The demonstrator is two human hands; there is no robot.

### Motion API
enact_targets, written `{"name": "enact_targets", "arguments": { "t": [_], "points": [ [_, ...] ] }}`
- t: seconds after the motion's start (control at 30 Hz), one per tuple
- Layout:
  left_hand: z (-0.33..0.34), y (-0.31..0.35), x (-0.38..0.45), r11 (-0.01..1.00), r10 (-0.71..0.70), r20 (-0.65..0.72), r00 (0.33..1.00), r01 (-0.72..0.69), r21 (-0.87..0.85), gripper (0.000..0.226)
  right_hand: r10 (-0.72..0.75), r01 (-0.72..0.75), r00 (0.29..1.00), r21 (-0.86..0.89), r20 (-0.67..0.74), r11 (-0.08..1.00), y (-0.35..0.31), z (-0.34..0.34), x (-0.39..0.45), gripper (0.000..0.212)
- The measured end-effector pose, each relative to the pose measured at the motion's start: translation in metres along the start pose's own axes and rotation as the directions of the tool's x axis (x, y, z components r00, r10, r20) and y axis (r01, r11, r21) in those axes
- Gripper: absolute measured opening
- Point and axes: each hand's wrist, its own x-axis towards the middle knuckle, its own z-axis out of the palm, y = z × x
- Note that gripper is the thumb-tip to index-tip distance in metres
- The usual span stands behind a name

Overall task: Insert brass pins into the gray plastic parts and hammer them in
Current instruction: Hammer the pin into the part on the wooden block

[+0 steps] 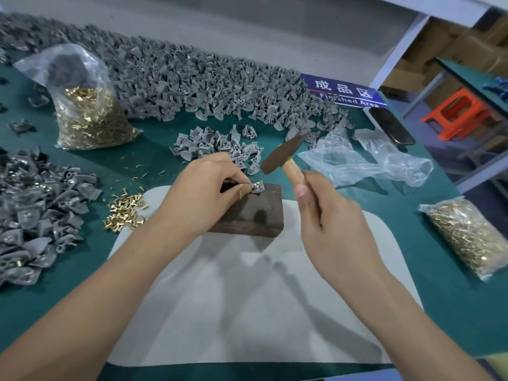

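Two hands are at work over the dark block [255, 213] at centre. One gray plastic part [257, 186] is pinched by the left hand [204, 193] on the block's top, a brass pin [255, 184] seated in it. The hammer [284, 155] is gripped by its wooden handle in the right hand [332, 215], its head raised just above the part. The hammering step is judged to be in hand; a short, square tap is called for next, clear of the left fingertips. At nine o'clock, loose brass pins [125, 211] are heaped. At one o'clock, a blue sign [345, 90] is read: "成品区 Finished Area".
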Motion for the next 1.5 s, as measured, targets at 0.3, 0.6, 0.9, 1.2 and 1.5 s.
{"name": "enact_targets", "arguments": {
  "t": [0.3, 0.6, 0.9, 1.2, 1.5],
  "points": [
    [-0.002, 0.0, 0.0, 1.0, -0.004, 0.005, 1.0, 0.004, -0.002, 0.004, 0.023, -0.022, 0.998, -0.025, 0.063, 0.999, -0.001, 0.001, 0.003, 0.029],
    [-0.002, 0.0, 0.001, 1.0, 0.002, 0.012, 1.0, -0.002, 0.008, 0.003, 0.022, -0.024, 0.997, 0.031, 0.079, 0.999, 0.001, 0.001, 0.007, 0.03],
    [-0.003, 0.0, 0.002, 1.0, -0.019, 0.024, 1.0, 0.019, 0.008, 0.004, 0.021, -0.009, 0.996, 0.135, -0.087, 0.991, 0.003, -0.001, 0.009, 0.025],
    [-0.004, -0.002, 0.002, 1.0, 0.007, 0.027, 1.0, -0.007, -0.001, 0.004, -0.006, 0.01, 0.999, 0.11, -0.037, 0.994, 0.004, 0.001, 0.004, 0.021],
    [-0.003, -0.004, 0.001, 1.0, -0.01, 0.039, 0.999, 0.01, 0.0, 0.002, 0.146, -0.138, 0.989, 0.167, -0.036, 0.976, 0.014, 0.003, 0.015, 0.018]
  ]
}}
